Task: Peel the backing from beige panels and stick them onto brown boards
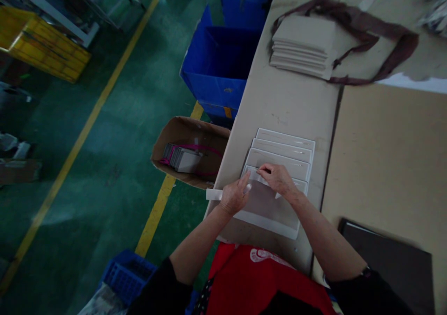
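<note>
Several flat grey panels with white edges (281, 155) lie overlapped like steps on the table, small slits near their top edges. The nearest panel (268, 205) has a paler band along its lower side. My left hand (235, 196) is closed on a white strip (213, 194) that sticks out to the left, while one finger reaches onto the nearest panel's upper left corner. My right hand (277, 177) pinches at that panel's top edge; what is between its fingertips is too small to make out. A white pointed end shows below the right hand.
On the table (279, 105) lie a stack of grey boards (302, 44), a brown strap (387, 28) and a dark flat sheet (387, 263). Beside its left edge stand a cardboard box (174, 177) holding panels and a blue bin (216, 89). A yellow crate (49, 44) is farther left.
</note>
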Tool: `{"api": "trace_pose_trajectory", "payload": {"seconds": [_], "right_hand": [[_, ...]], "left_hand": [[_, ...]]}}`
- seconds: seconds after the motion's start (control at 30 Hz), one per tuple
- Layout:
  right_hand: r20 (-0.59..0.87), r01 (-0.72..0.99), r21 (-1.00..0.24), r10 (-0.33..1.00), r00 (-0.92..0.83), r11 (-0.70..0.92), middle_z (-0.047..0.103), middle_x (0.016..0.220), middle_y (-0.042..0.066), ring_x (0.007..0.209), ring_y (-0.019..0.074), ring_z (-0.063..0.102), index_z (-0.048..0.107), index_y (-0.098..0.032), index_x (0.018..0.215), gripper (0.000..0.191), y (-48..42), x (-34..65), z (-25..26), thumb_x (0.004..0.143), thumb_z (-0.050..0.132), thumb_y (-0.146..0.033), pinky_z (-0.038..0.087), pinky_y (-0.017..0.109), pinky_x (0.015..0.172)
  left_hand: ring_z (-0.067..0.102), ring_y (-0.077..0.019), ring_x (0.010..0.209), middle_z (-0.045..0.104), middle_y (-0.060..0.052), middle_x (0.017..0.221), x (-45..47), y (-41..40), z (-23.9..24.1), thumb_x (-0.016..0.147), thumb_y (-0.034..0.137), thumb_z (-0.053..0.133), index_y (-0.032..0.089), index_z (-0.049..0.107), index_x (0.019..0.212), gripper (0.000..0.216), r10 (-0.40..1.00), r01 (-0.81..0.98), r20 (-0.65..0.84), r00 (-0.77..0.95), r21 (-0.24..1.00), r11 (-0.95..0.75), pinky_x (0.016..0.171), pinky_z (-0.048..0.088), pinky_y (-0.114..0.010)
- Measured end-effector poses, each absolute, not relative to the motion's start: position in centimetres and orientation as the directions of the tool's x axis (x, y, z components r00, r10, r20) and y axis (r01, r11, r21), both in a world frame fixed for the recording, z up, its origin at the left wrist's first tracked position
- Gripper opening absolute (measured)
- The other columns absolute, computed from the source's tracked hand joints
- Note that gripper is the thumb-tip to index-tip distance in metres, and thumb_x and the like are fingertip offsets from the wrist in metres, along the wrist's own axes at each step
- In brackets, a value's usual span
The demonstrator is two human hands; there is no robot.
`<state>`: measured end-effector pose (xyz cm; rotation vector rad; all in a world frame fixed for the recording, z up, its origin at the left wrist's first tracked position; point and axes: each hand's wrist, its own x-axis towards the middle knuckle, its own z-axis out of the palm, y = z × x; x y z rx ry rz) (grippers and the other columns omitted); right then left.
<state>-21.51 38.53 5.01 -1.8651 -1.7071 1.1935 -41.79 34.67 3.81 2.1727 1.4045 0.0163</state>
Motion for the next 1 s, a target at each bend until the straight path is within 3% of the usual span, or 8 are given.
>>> {"api": "trace_pose_trajectory", "payload": {"seconds": [0.8,1.0], "right_hand": [[-0.347,0.685,-0.7,0.935,-0.075,-0.204,0.068,0.067,0.0,0.061,0.0151,0.058,0.071,-0.022,0.078,0.025,38.8,-21.9,4.6,0.087,0.056,-0.039,0.035,0.027,0.059],[-0.389,0.556,-0.767,0.921,-0.008,-0.319,0.072,0.081,0.002,0.07,0.0173,0.061,0.07,-0.022,0.091,0.023,35.9,-19.4,6.5,0.08,0.062,-0.04,0.042,0.028,0.066]], "left_hand": [[0.067,-0.0229,0.098,0.068,-0.008,0.117,-40.7,36.0,5.0,0.09,0.028,0.052,0.019,0.017,0.153,0.073,0.785,0.879,-0.412,0.462,0.333,-0.342,0.081,0.052,-0.033],[0.068,-0.0234,0.098,0.068,-0.01,0.116,-40.8,36.3,4.9,0.09,0.031,0.054,0.017,0.017,0.154,0.075,0.766,0.883,-0.442,0.467,0.285,-0.374,0.08,0.051,-0.033]]}}
